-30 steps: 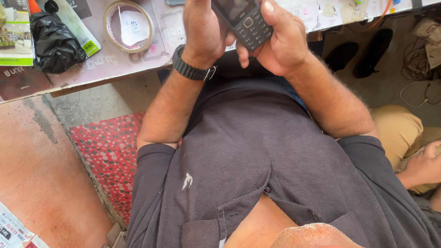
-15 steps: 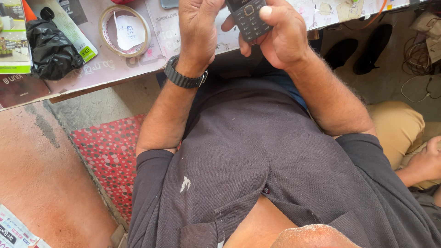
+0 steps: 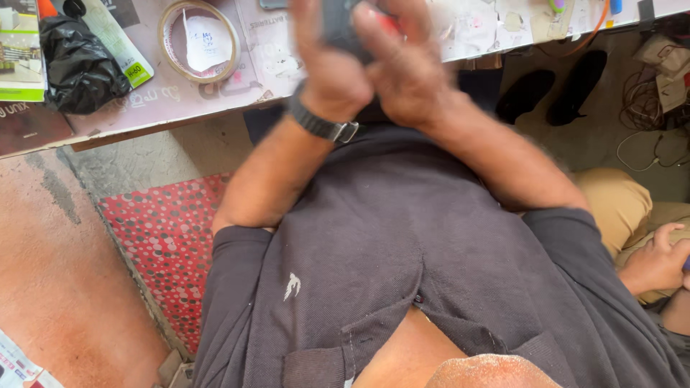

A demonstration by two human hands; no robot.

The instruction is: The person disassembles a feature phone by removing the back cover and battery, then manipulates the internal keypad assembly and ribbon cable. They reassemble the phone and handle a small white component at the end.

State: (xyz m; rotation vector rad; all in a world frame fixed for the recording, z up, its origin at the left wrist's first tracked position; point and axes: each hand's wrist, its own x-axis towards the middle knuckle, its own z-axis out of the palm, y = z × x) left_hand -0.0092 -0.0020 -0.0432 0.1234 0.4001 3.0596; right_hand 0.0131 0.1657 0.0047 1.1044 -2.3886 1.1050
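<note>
Both my hands are raised close together over the near edge of the work table (image 3: 215,100). My left hand (image 3: 327,61), with a black wristwatch (image 3: 316,123) on its wrist, is wrapped around a small dark keypad phone (image 3: 338,25), mostly hidden by the fingers. My right hand (image 3: 402,68) closes on the same phone from the right, and a bit of red shows between the fingers. The hands are motion-blurred.
On the table lie a roll of tape (image 3: 200,39) with a paper slip inside, a black plastic bag (image 3: 75,65) and printed boxes at left. Black shoes (image 3: 553,93) and cables (image 3: 647,93) lie on the floor. Another person's hand (image 3: 658,259) rests on a knee at right.
The hands have drawn closer around the phone, hiding its keypad, which was visible earlier. The view has shifted slightly.
</note>
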